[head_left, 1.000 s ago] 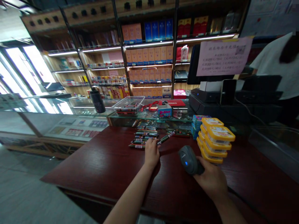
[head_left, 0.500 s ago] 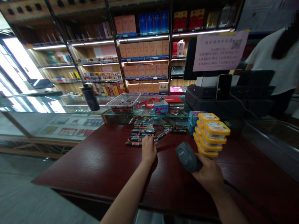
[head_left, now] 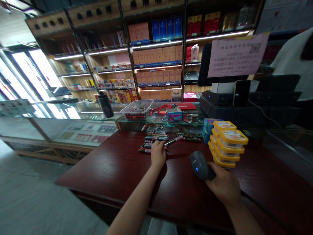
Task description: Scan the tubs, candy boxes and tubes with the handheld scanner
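My left hand [head_left: 158, 154] is closed on one end of a dark pen [head_left: 174, 141] with a pale band, which slants up to the right just above the table. Beside and behind the fingers lies a row of similar pens [head_left: 154, 137], and more pens [head_left: 192, 137] lie to the right. My right hand [head_left: 223, 184] grips the handle of a grey barcode scanner [head_left: 199, 165], its head turned to the left. A blue light shows on the scanner, and a cable trails from beneath the hand.
Yellow-lidded tubs [head_left: 231, 143] are stacked right of the scanner, next to small blue boxes [head_left: 208, 128]. On the glass counter stand a clear plastic bin [head_left: 137, 110] of pens, a small box [head_left: 174, 114] and a black tumbler [head_left: 105, 105]. A person [head_left: 294, 62] stands behind the monitor.
The view has swung slightly left, so everything appears further right. A blue light now shows on the scanner. The pen in my left hand is tilted a little flatter.
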The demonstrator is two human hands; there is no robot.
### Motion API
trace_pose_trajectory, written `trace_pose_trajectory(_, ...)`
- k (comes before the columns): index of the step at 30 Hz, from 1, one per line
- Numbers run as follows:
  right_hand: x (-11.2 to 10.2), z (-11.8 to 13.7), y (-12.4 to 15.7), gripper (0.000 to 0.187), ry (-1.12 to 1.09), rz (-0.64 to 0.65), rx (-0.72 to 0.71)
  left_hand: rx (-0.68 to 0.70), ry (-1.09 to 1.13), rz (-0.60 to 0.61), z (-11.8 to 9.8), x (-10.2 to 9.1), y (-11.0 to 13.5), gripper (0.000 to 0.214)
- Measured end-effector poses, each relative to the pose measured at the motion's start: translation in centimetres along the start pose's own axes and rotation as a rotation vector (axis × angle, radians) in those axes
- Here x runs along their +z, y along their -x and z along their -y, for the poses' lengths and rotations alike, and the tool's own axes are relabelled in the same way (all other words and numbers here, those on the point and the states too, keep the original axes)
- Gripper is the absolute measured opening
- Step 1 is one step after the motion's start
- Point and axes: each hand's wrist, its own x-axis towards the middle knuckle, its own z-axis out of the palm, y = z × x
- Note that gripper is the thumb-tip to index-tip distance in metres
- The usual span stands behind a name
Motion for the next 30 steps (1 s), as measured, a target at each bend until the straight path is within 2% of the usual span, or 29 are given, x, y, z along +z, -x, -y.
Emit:
trace_pose_trajectory(4,0.2,-0.1,0.1,0.025,0.008,0.005,0.001,-0.024,0.015,-0.01,3.4,-2.4,-2.6,0.028)
trace_pose_trajectory(8,0.2,0.1,0.1,0.027,0.016,0.006,0.015,0.06,0.018,0.113,7.6,-4.8,-4.8,0.025)
trace_pose_trajectory(10,0.1,0.2,0.1,0.028,0.025,0.003,0.025,0.095,0.006,0.186,9.3,-5.3,-5.3,0.025)
trace_pose_trajectory(13,0.0,0.3,0.1,0.026,0.038,-0.009,0.029,0.09,-0.02,0.238,10.8,-5.1,-5.3,0.028)
trace_pose_trajectory(16,0.0,0.5,0.1,0.025,0.056,-0.006,0.028,0.063,-0.039,0.221,11.1,-4.2,-4.8,0.03)
trace_pose_trajectory(22,0.2,0.5,0.1,0.027,0.084,0.004,0.033,0.046,-0.152,0.071,9.8,-2.3,-3.3,0.034)
trace_pose_trajectory(26,0.4,0.3,0.1,0.026,0.065,-0.004,0.041,0.043,-0.213,0.061,9.4,-1.5,-2.8,0.034)
trace_pose_trajectory(30,0.5,0.1,0.1,0.026,0.053,-0.021,0.031,0.019,-0.215,0.048,9.1,-1.6,-2.8,0.034)
